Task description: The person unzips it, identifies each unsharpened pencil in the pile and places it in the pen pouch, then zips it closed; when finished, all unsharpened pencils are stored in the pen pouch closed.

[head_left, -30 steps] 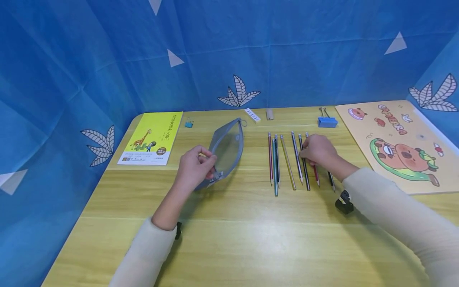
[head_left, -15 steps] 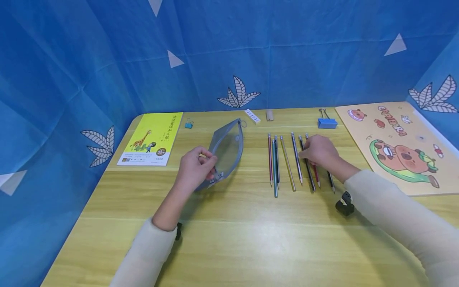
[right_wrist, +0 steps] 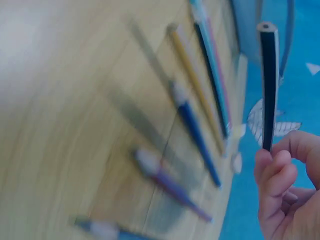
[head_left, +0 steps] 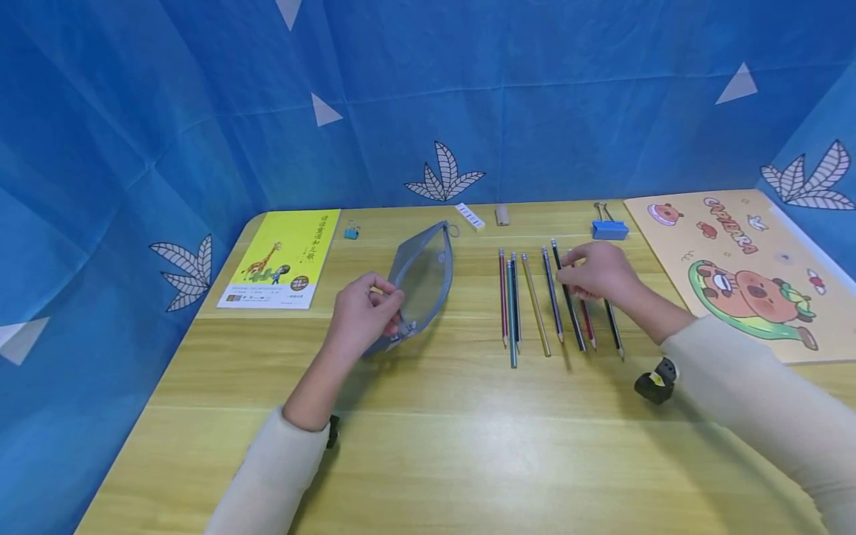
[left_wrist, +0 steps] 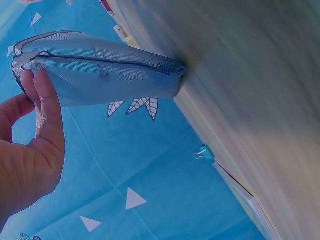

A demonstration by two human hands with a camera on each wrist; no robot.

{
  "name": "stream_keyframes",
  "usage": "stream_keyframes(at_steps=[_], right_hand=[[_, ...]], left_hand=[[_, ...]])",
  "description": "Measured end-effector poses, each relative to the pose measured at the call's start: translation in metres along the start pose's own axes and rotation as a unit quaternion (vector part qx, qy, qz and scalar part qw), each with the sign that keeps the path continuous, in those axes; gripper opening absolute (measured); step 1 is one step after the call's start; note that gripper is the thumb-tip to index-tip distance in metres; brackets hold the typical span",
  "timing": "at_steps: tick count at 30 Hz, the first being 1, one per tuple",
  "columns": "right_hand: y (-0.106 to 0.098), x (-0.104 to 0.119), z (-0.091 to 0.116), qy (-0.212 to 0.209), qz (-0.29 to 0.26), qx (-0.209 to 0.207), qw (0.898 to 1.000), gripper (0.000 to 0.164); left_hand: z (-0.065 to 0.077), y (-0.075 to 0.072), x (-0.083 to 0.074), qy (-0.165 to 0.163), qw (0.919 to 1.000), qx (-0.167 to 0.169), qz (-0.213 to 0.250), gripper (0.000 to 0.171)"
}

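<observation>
A grey mesh zip pouch point(head_left: 421, 267) is held by the left hand point(head_left: 364, 312) over the left-centre part of the bench point(head_left: 428, 453). The left grip is closed in a pinch: the pouch's near edge is caught between thumb and fingertips, and the mouth is seen parted from the head view. In the left wrist view, the pouch's far end is shown against the bench surface.

By the right hand point(head_left: 600, 273), a black pencil point(head_left: 573, 319) is pinched between thumb and fingers, so the right grip is closed on it. Its flat, unsharpened end is turned toward the right wrist camera, and its shaft is slanted above the bench.

Beneath and beside that hand, a red pencil point(head_left: 588, 327) and a dark pencil point(head_left: 614, 331) are partly covered. Just to the left of the held pencil, a navy striped pencil point(head_left: 553, 297) is laid, then a yellow pencil point(head_left: 536, 305). Farther left, a maroon pencil point(head_left: 504, 297), a teal pencil point(head_left: 512, 327) and a slim black pencil point(head_left: 516, 297) are grouped close together.

Along the back, a small teal binder clip point(head_left: 351, 232), a grey eraser point(head_left: 502, 215) and a blue binder clip point(head_left: 610, 229) are placed. A yellow book point(head_left: 281, 260) is set at the left, and a capybara-printed board point(head_left: 742, 275) at the right.
</observation>
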State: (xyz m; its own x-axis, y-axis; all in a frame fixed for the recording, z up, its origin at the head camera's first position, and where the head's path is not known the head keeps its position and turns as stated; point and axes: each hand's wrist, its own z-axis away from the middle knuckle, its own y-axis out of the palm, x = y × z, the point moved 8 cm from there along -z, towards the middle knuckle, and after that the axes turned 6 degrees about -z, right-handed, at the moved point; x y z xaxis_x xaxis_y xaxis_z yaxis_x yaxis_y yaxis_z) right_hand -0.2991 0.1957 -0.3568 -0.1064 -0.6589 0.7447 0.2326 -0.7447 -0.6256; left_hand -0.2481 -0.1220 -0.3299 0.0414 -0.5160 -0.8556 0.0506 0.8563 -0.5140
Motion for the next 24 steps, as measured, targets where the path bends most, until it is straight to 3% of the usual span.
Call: stream_keyframes(at_steps=[5,9,14,24], right_hand=[[0.022,0.015,0.003,0.008,-0.118,0.053,0.992,0.037],[0.044,0.028,0.005,0.021,-0.197,0.107,0.974,0.039],[0.068,0.044,0.004,0.038,-0.255,0.156,0.953,0.041],[0.099,0.08,-0.017,0.043,-0.318,0.141,0.937,0.04]], left_hand=[[0.0,0.001,0.0,0.0,1.0,0.003,0.004,0.013],[0.0,0.002,0.0,-0.001,1.0,0.004,0.008,0.013],[0.0,0.003,0.001,0.003,1.0,0.003,0.008,0.012],[0.0,0.004,0.001,0.003,1.0,0.006,0.004,0.013]])
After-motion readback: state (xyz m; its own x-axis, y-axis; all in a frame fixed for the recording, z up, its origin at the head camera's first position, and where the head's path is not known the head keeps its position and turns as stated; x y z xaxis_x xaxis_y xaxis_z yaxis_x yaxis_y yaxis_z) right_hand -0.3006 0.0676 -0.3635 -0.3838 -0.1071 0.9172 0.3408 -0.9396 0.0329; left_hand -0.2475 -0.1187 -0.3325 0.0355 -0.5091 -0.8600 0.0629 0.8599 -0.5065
